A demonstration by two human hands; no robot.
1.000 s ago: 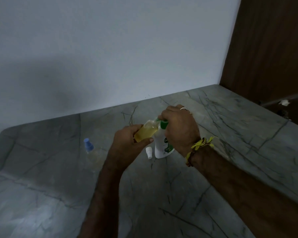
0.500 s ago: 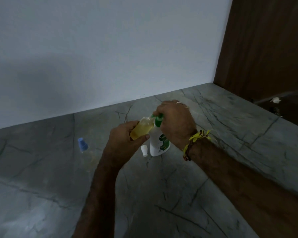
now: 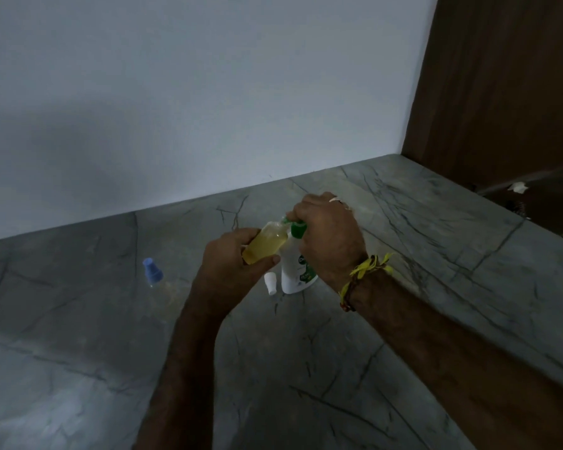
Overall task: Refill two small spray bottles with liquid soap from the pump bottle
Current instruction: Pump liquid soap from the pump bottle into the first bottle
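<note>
Dim light; grey veined stone counter (image 3: 403, 336) meeting a white wall, wooden panel at far right.

Left hand (image 3: 231, 264): fingers and thumb wrapped round a small clear spray bottle (image 3: 265, 243), uncapped, mostly full of yellow liquid. The bottle is held off the counter and tilted, its long axis running from the palm up and to the person's right, so the open neck points at the spout of the pump bottle (image 3: 298, 267).

Right hand (image 3: 327, 235): clenched over the green pump head, fingers curled down on it; white body of the pump bottle stands upright on the counter directly beneath. Yellow thread band on that wrist.

Key relation: the small bottle's mouth sits touching or just beside the spout, under the right fingertips. Exact contact is hidden by the fingers; I cannot tell whether soap is flowing.

A small white cap (image 3: 270, 282) stands on the counter just left of the pump bottle's base, probably this bottle's sprayer top. Second spray bottle with blue cap (image 3: 152, 271) stands well apart to the left, nearer the left arm.

Judgement: filling of the first bottle is near its end. Mouth-to-spout alignment is what the next press depends on; a slip would spill soap onto the left fingers.
</note>
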